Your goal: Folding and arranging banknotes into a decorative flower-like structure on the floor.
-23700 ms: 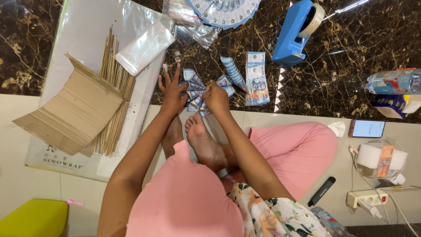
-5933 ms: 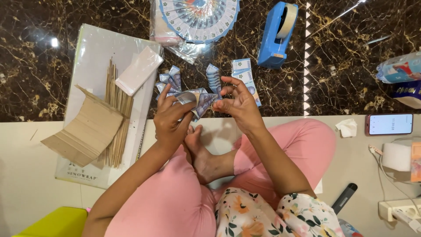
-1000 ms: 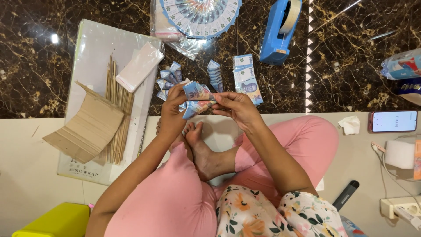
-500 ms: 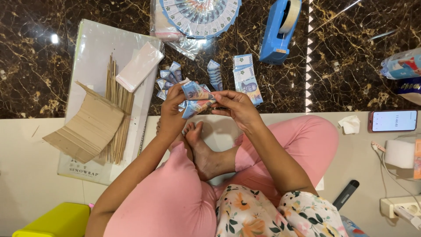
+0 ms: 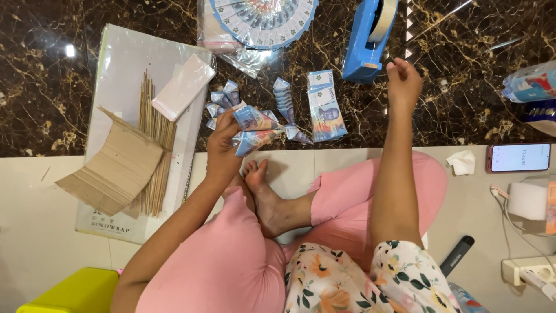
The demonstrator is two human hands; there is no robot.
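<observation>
Seated cross-legged on the floor, pink trousers, floral top, one bare foot [image 5: 267,197] showing between the knees. Landmark for all places: blue tape dispenser [image 5: 367,38] on dark marble floor [image 5: 463,98].

Left hand [image 5: 223,152], well to the lower left of the dispenser: clenched round folded banknotes [image 5: 253,128], pleated fan-wise, fingers wrapped about the lower ends, notes fanning out to the right above the foot.

Right hand [image 5: 403,83], just to the lower right of the dispenser: raised over the marble, fingers curled loosely near the dispenser's cutter end. Something pinched between fingertips or not: cannot tell, too small.

Left of the dispenser, lying flat: stack of flat banknotes [image 5: 325,106], and beside it further left one pleated note [image 5: 284,99]. Further left again, a small heap of folded notes [image 5: 223,99], touching the edge of the held bundle.

Upper left of the dispenser: round fan of banknotes [image 5: 263,20] in clear wrap, partly out of view.

Far left of the dispenser: white board [image 5: 124,75] bearing bamboo skewers [image 5: 153,145], a clear packet [image 5: 183,87] and torn cardboard [image 5: 113,168] across the skewers.

Lower right of the dispenser, well apart: phone [image 5: 518,157] with lit screen, crumpled tissue [image 5: 463,163], power strip [image 5: 530,269] at the edge.
</observation>
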